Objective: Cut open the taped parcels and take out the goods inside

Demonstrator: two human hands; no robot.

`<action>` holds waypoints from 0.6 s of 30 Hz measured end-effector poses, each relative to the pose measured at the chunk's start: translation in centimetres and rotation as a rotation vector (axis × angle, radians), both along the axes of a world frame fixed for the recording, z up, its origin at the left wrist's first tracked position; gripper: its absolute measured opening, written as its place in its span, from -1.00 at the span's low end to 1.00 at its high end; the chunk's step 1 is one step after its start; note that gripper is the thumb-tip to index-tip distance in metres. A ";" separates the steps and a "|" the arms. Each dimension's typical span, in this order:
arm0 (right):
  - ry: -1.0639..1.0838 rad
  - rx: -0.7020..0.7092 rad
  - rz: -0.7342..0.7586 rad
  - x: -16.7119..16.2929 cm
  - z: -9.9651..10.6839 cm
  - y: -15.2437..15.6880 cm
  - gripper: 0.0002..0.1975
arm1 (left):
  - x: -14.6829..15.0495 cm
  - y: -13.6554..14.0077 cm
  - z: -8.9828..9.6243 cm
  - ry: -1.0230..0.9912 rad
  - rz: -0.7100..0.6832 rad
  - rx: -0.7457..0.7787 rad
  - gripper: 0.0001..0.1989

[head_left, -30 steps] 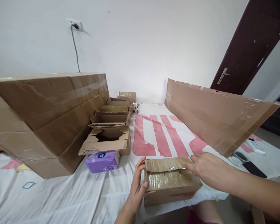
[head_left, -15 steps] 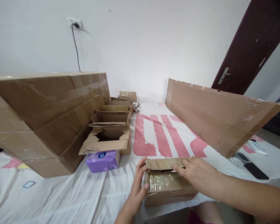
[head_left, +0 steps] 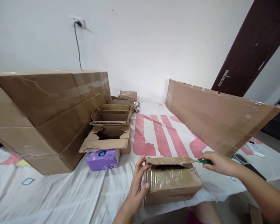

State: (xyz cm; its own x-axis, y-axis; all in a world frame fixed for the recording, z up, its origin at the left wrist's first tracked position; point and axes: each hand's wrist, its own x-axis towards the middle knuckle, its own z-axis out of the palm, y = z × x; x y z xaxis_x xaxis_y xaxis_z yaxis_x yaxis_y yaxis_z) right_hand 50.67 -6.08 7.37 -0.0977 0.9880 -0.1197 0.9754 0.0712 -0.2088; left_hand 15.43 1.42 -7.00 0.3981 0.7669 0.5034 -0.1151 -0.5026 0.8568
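A small cardboard box (head_left: 171, 194) sits in front of me, its top sealed partly with shiny tape. A gap runs along the far side of the top, where a flap (head_left: 168, 161) stands partly lifted; the inside looks dark. My left hand (head_left: 137, 186) grips the box's left side, fingertips at the flap's corner and thumb on the near side. In my right hand (head_left: 216, 163) is a small green-handled knife (head_left: 204, 161). Its thin blade points left and reaches the right end of the flap.
Open cardboard boxes (head_left: 112, 144) stand in a row left of centre, with a purple tissue pack (head_left: 102, 160) before them. Large taped cartons (head_left: 60, 133) are stacked at the left. A cardboard panel (head_left: 214, 115) stands on the right, near a tape roll (head_left: 240, 159) and dark phone-like object (head_left: 255, 171).
My right hand has moved right, off the box top to beyond its right end, bringing the knife along. The gap under the flap now shows more widely. My left hand stays put.
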 end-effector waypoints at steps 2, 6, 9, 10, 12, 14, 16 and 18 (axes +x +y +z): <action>0.041 0.005 -0.021 1.1 -2.9 0.2 -0.72 | -0.1 0.0 0.0 -0.004 0.007 0.020 -0.50; -0.010 0.024 -0.020 1.3 -7.4 0.2 -0.70 | -0.3 -0.1 0.0 -0.009 0.005 0.012 -0.53; -0.045 0.016 0.000 0.8 -9.1 0.2 -0.66 | -0.5 -0.2 0.2 -0.030 -0.008 0.005 -0.54; -0.043 0.021 0.000 0.6 -9.4 0.3 -0.67 | -0.5 -0.3 0.2 -0.043 -0.011 0.004 -0.54; -0.026 0.042 0.005 0.3 -9.6 0.3 -0.69 | -0.6 -0.5 0.4 -0.066 -0.015 -0.001 -0.54; 0.036 0.087 0.012 -0.1 -9.3 0.4 -0.73 | -0.7 -0.6 0.5 -0.074 -0.018 -0.009 -0.53; 0.155 0.147 -0.019 -0.6 -8.6 0.3 -0.76 | -0.7 -0.7 0.7 -0.065 -0.026 -0.015 -0.51; 0.320 0.230 -0.102 -1.3 -7.8 0.1 -0.65 | -0.7 -0.7 0.8 -0.063 -0.029 -0.015 -0.51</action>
